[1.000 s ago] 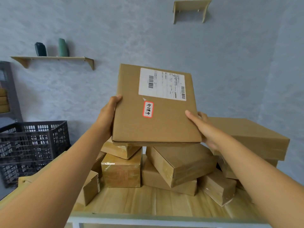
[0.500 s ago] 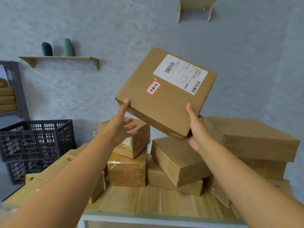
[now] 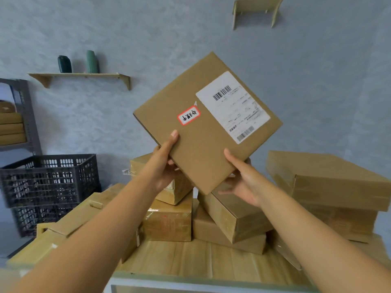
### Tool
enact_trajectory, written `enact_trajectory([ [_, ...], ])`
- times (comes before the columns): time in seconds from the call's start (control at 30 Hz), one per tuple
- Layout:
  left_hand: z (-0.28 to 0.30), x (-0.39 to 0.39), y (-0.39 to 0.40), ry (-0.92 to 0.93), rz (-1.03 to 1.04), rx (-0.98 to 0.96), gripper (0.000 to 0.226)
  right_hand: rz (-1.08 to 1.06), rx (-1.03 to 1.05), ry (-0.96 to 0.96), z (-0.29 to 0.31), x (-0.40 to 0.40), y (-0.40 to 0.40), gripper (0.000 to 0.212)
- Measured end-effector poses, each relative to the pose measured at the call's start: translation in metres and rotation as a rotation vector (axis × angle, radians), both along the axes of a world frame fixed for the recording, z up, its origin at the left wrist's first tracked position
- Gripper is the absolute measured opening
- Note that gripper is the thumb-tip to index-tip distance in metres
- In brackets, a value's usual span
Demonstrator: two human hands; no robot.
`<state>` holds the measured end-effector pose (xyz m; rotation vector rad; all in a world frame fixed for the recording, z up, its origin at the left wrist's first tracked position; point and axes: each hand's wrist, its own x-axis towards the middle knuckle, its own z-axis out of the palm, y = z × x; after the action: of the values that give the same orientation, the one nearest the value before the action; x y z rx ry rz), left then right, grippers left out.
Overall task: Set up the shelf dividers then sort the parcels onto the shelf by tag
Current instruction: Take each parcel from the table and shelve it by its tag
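The wooden table (image 3: 190, 261) carries a pile of cardboard parcels (image 3: 169, 225): some lie flat at left and right, others are stacked in the middle.

Soft, even daylight is filling the room, casting only faint shadows under the wall shelf (image 3: 80, 75) and between the boxes (image 3: 230, 220). Wide-angle distortion is bending the edges, and the forearms are blurring near the bottom corners

Shipping label (image 3: 233, 106) print blurred, illegible

parcel (image 3: 208, 132) above parcel pile (image 3: 211, 225) on table (image 3: 190, 263), crate (image 3: 48, 178) left
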<state>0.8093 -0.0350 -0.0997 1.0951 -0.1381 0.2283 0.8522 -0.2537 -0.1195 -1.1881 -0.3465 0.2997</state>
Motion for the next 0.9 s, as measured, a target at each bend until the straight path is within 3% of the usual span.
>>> enact_trajectory([
  [0.07,-0.008,0.000,-0.012,0.028,-0.033,-0.083,0.058,-0.108,0.065,-0.048,0.010,0.000,0.008,0.089],
  [0.13,-0.009,-0.003,-0.012,0.123,-0.003,-0.044,0.077,-0.255,0.009,-0.160,0.033,0.003,0.004,0.082],
  [0.2,-0.009,0.000,0.004,0.257,0.149,0.152,0.108,-0.333,-0.102,-0.318,0.058,0.009,-0.010,0.085],
  [0.27,-0.008,0.004,0.027,0.300,0.406,0.357,0.126,-0.335,-0.268,-0.424,0.080,0.012,-0.027,0.102],
  [0.37,0.010,0.000,0.048,0.116,0.614,0.562,0.134,-0.240,-0.517,-0.479,0.095,0.013,-0.041,0.110],
  [0.47,0.041,-0.004,0.059,-0.068,0.607,0.863,0.117,-0.088,-0.637,-0.491,0.101,0.011,-0.041,0.099],
  [0.53,0.060,-0.007,0.066,-0.041,0.354,1.046,0.101,0.007,-0.662,-0.482,0.103,0.012,-0.040,0.090],
  [0.63,0.078,-0.012,0.075,0.014,-0.074,1.117,0.076,0.129,-0.667,-0.476,0.107,0.011,-0.040,0.067],
  [0.7,0.079,-0.011,0.077,0.004,-0.138,1.065,0.067,0.168,-0.682,-0.468,0.109,0.011,-0.043,0.057],
  [0.8,0.069,-0.006,0.076,-0.044,0.020,0.921,0.066,0.018,-0.737,-0.513,0.111,0.012,-0.040,0.066],
  [0.9,0.056,0.000,0.075,-0.064,0.117,0.814,0.068,-0.409,-0.849,-0.671,0.112,0.018,-0.033,0.085],
])
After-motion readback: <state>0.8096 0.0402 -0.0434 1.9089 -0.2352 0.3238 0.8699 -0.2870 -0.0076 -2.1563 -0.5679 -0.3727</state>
